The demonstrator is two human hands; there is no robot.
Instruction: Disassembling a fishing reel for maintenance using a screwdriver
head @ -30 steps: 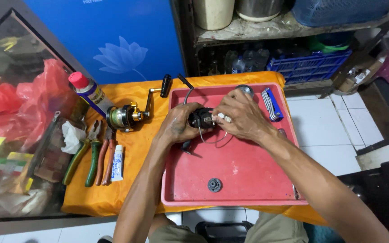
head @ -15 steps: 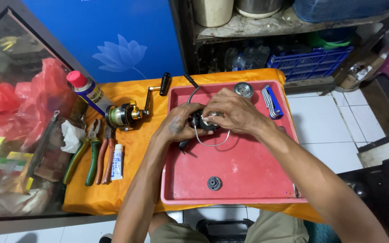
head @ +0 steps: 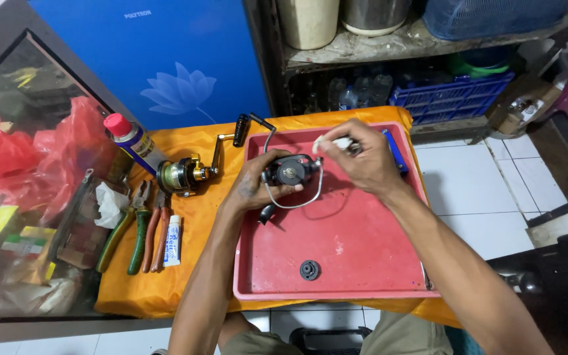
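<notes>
My left hand point(head: 252, 187) grips a black fishing reel point(head: 288, 172) with a wire bail arm, held just above the red tray point(head: 363, 256). My right hand point(head: 359, 161) is raised beside the reel, to its right, and pinches a small white piece between its fingertips. A small round black part point(head: 309, 270) lies loose near the tray's front edge. The tray sits on a table covered with orange cloth point(head: 192, 223).
Left of the tray lie a gold and black reel point(head: 182, 175), a spray can with a red cap point(head: 133, 139), green-handled pliers point(head: 126, 230), red-handled pliers point(head: 159, 230) and a small white tube point(head: 173, 240). A blue object point(head: 396, 152) lies in the tray's far corner. Red plastic bags point(head: 27, 158) lie at the left. Shelves and a blue crate point(head: 451, 98) stand behind.
My right hand has lifted off the reel and moved up and right with a small white piece. The left hand still holds the reel, whose face is now exposed.
</notes>
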